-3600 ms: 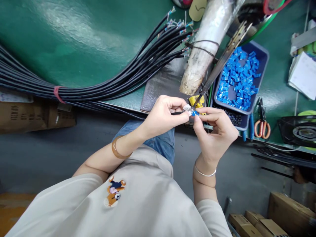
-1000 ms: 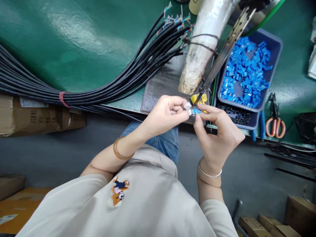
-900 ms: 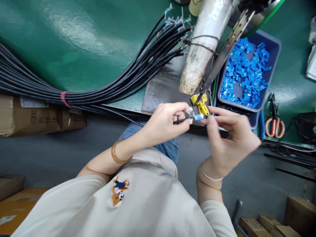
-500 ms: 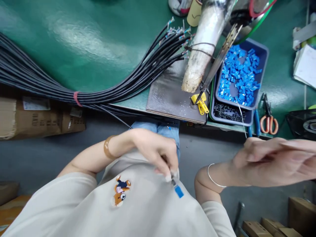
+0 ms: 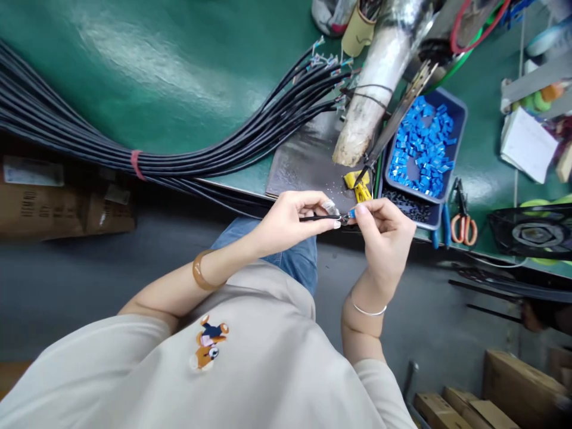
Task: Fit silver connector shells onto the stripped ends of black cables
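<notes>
We see left hand and right hand rejoined this side of the yellow tool, pinching black cable and blue piece respectively; uneven tugging could part them.

Cool light from overhead throws a milky glare near the far left corner of the green table, and the plastic-wrapped tube glints too. Below the table's front edge the carton sits in dim shadow. Towards the right edge shapes stretch; the small blue connector looks blurred.
</notes>
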A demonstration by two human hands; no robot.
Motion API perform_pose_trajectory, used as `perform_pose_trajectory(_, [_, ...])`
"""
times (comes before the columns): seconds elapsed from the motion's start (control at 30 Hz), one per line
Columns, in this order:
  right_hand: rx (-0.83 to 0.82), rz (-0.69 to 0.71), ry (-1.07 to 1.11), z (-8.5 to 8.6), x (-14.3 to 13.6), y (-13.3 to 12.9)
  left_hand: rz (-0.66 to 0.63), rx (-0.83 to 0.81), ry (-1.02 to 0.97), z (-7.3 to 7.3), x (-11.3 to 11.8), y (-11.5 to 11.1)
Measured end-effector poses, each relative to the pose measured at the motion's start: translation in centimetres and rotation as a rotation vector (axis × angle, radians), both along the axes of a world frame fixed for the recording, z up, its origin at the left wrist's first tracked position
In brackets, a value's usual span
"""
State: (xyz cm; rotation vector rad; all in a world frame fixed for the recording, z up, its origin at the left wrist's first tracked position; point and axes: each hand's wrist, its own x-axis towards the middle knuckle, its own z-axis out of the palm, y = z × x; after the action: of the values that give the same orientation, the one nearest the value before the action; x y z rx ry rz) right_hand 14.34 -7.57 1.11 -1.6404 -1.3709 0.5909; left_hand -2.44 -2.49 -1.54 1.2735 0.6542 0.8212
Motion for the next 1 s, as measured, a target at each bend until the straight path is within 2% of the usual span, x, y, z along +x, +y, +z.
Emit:
perform_pose_trajectory(0.07, [0.013,-0.004,0.065,-0.5,0.3,-0.1,0.077,0.155,0.040,-0.1,0.3,0.0])
perform_pose_trajectory(0.13, [0.026,-0.020,0.062,-0.8,0.4,-0.3,0.102,0.227,0.080,0.0,0.5,0.1])
perform_pose_trajectory(0.23, [0.062,-0.072,-0.030,-1.0,0.4,-0.8,0.024,0.170,0.099,0.4,0.7,0.5])
perform_pose_trajectory(0.37, [0.200,-0.168,-0.199,-0.6,0.2,-1.4,-0.041,0.124,0.107,1.0,0.6,0.9])
perform_pose_trajectory(0.43, [0.234,-0.124,-0.283,-0.3,0.1,-1.5,-0.037,0.139,0.109,1.1,0.6,0.9])
perform_pose_trajectory(0.6, [0.192,0.039,-0.402,0.0,-0.1,-1.5,-0.010,0.186,0.122,0.8,0.9,0.7])
perform_pose_trajectory(0.87, [0.200,0.026,-0.357,-0.6,0.1,-1.9,-0.042,0.064,0.097,0.4,1.1,1.0])
perform_pose_trajectory(1.0, [0.221,0.034,-0.370,-0.7,0.5,-1.9,-0.062,0.096,0.146,0.6,1.0,1.0])
